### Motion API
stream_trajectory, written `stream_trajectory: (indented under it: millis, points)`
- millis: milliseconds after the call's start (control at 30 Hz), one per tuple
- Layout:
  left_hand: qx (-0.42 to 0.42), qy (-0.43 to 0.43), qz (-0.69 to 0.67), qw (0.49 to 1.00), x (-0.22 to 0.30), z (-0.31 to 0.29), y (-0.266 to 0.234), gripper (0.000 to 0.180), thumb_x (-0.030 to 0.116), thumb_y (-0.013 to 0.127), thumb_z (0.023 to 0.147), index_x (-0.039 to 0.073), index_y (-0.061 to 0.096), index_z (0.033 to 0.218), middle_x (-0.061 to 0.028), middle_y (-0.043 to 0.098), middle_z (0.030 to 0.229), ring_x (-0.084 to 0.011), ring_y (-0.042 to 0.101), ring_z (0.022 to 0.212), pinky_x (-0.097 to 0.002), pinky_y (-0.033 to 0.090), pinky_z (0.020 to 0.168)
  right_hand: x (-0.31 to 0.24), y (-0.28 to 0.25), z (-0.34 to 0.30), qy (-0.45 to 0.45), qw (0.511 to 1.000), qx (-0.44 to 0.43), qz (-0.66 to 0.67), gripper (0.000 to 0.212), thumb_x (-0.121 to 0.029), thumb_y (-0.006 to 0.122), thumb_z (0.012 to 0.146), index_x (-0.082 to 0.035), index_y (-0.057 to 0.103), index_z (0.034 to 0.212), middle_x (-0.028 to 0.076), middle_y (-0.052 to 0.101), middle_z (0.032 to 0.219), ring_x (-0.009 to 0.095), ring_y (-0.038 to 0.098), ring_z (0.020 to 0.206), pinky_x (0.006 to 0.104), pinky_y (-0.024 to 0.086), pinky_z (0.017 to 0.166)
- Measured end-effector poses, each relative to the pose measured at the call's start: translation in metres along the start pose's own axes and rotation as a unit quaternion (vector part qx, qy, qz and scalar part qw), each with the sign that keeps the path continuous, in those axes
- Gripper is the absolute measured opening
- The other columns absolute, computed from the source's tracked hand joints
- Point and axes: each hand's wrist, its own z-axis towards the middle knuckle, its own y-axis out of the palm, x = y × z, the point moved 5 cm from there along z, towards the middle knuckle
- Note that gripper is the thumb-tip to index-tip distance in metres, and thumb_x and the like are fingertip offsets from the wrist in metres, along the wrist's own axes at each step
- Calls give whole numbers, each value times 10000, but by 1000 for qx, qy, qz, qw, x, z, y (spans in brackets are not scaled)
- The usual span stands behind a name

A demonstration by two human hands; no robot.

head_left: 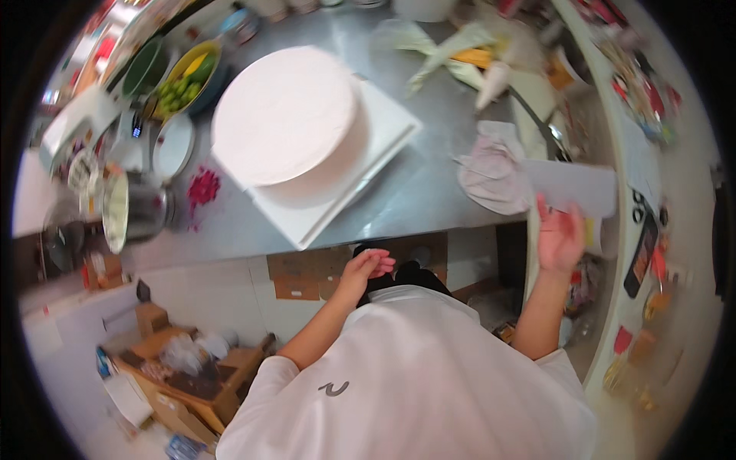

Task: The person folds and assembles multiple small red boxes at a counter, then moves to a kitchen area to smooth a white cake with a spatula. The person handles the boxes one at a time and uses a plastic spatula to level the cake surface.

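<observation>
A large round cake (285,115), smooth and pale pinkish white, rests on a square white board (383,126) on the metal table. My left hand (371,265) hangs below the table's front edge, in front of my body, empty with fingers loosely bent and the thumb apart. To the right, my right hand (560,239) is open with spread fingers. Its fingertips reach the lower edge of a flat pale rectangular sheet (575,186); whether they touch it I cannot tell. Beside that sheet lies a crumpled whitish cloth (497,170).
Left of the cake are pink-red bits (203,186), a metal mixing bowl (146,211), a white round dish (173,146) and a yellow bowl (205,96) with green fruit. Piping bags (448,55) lie at the back right. A cluttered shelf (606,322) borders the right side.
</observation>
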Motion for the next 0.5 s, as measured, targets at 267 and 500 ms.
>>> stream_trajectory:
  millis: [267, 500]
  points:
    - [-9, 31, -369, 929, 12, -2, -70, 398, 275, 355, 954, 13, 474, 1229, -178, 550, 1225, -287, 559, 1083, -405, 446, 943, 19, 166, 31, -181, 933, -221, -218, 352, -106, 532, 890, -21, 515, 1230, 164, 492, 1302, 351, 436, 1235, 548, 375, 1006]
    - [-34, 111, -475, 872, 63, -10, -90, 456, 336, 269, 972, 72, 396, 1320, -76, 483, 1315, -244, 456, 1210, -428, 379, 1006, 110, 317, 12, -363, 569, -575, -463, 365, -131, 676, 756, 19, 610, 1081, 212, 603, 1142, 388, 560, 1099, 424, 459, 925]
